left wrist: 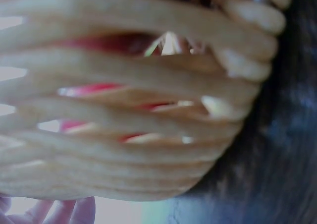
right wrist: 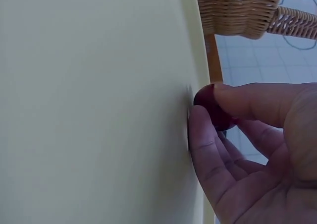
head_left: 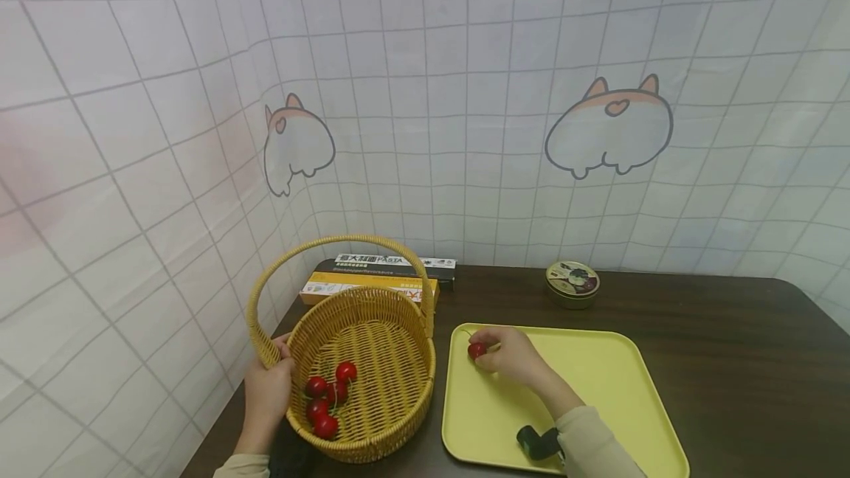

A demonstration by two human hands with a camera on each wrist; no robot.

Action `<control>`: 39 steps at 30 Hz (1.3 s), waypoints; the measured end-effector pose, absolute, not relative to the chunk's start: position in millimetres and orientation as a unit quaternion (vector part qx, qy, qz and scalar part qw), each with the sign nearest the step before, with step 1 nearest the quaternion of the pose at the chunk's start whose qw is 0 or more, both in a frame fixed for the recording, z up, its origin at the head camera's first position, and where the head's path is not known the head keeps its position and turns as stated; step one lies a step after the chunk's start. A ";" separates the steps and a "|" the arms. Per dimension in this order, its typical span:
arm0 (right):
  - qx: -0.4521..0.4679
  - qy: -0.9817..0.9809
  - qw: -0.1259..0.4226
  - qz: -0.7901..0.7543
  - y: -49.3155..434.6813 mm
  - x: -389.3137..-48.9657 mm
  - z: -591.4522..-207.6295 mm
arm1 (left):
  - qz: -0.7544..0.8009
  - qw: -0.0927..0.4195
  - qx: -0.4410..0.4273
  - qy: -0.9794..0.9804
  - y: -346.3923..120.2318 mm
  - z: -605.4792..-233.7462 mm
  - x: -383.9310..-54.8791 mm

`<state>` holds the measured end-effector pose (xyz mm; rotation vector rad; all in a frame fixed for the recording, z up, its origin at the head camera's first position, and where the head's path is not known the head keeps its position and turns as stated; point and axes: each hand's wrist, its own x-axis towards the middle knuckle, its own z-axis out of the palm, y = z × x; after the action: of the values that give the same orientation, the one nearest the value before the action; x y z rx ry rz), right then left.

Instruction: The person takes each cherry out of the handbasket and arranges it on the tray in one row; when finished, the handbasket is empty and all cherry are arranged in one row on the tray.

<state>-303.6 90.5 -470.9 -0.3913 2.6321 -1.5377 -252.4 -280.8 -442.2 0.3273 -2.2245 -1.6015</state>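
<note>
My left hand (head_left: 268,389) grips the yellow wicker basket (head_left: 398,434) on its left side, by the rim and the foot of the tall handle. Several red cherries (head_left: 346,372) lie inside at the basket's left; in the left wrist view, bits of red show through the weave (left wrist: 99,149). Over the far left corner of the yellow tray (head_left: 598,382), my right hand (head_left: 513,354) pinches a single cherry (head_left: 476,350) between thumb and fingers. In the right wrist view that cherry (right wrist: 210,105) looks dark red, close over the tray surface.
Behind the basket lie a black pasta box (head_left: 438,269) and a yellow-orange box (head_left: 325,288). A round tin (head_left: 572,282) stands beyond the tray on the dark wooden table (head_left: 744,360). A grid-patterned cloth (head_left: 465,131) hangs behind and at the left.
</note>
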 end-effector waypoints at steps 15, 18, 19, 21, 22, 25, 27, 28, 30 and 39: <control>-0.165 0.865 0.018 -0.473 86.1 -301.0 -470.0 | -0.570 0.194 0.115 -0.790 -281.9 -443.5 -252.3; -0.179 0.868 0.014 -0.462 84.1 -301.1 -470.1 | -0.571 0.195 0.115 -0.789 -281.8 -443.5 -252.2; -0.181 0.871 0.011 -0.457 83.4 -301.1 -470.5 | -0.571 0.196 0.114 -0.789 -281.7 -443.4 -252.2; -0.181 0.875 0.006 -0.449 81.8 -301.3 -471.3 | -0.572 0.196 0.113 -0.789 -281.6 -443.2 -252.2; -0.181 0.876 0.005 -0.446 80.7 -301.5 -471.7 | -0.572 0.195 0.113 -0.788 -281.5 -443.1 -252.1; -0.189 0.877 0.003 -0.441 78.1 -301.3 -472.4 | -0.572 0.195 0.113 -0.789 -281.1 -442.5 -251.9; -0.198 0.877 0.002 -0.438 76.5 -301.0 -472.6 | -0.569 0.196 0.113 -0.791 -281.0 -442.2 -251.7; -0.199 0.876 0.003 -0.439 76.0 -300.9 -472.9 | -0.567 0.197 0.113 -0.792 -281.0 -442.1 -251.6; -0.202 0.877 0.002 -0.436 75.3 -300.8 -473.3 | -0.562 0.198 0.113 -0.795 -281.1 -442.0 -251.3; -0.190 0.885 0.000 -0.425 84.4 -299.3 -462.7 | -0.565 0.196 0.112 -0.793 -282.1 -444.4 -252.9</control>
<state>-299.3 84.4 -462.7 -0.5973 2.7798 -1.3357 -252.9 -282.1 -444.4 0.3137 -2.2233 -1.5839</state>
